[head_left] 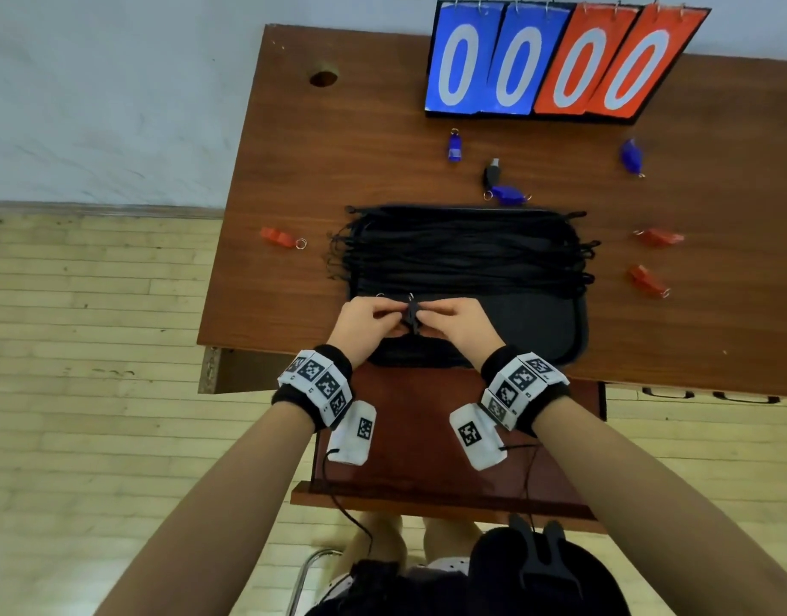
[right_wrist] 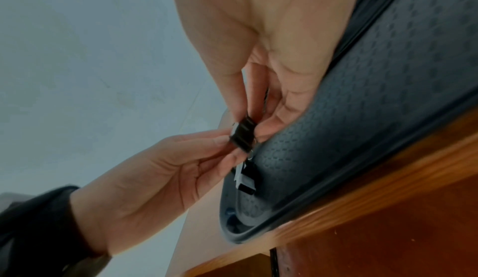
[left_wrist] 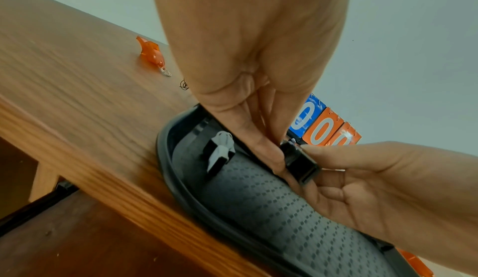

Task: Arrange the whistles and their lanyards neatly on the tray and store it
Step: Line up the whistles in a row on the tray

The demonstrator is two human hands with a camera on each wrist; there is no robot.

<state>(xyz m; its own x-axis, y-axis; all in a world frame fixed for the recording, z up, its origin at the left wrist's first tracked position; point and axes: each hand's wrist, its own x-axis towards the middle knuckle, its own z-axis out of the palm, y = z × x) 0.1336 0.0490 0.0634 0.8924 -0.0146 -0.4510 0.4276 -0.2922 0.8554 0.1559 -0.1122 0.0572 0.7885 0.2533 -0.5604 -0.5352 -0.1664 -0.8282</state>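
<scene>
Black plastic whistle (head_left: 413, 314) pinched between your left hand (head_left: 368, 321) & right hand (head_left: 460, 324), just above near edge of black dotted tray (left_wrist: 271, 205), prob. to work its ring. Black cord lanyards (head_left: 462, 251) lie combed across tray's far half; coloured whistles scattered beyond tray.

On my head view both forearms are bare from the elbow down. Each wrist carries a black knitted sweatband (head_left: 333, 355) wrapped by a white segmented band (head_left: 317, 384) of square tiles printed with black-and-white coded markers; the right wrist's band (head_left: 522, 379) matches it. A white rounded pod (head_left: 353, 432) with one marker hangs under the left wrist, and a similar pod (head_left: 477, 435) under the right. Thin black cables (head_left: 338, 491) trail from the pods toward my body. Near the bottom edge I see dark clothing and what may be a black clip-like mount (head_left: 540, 557), too blurred to be sure.
</scene>
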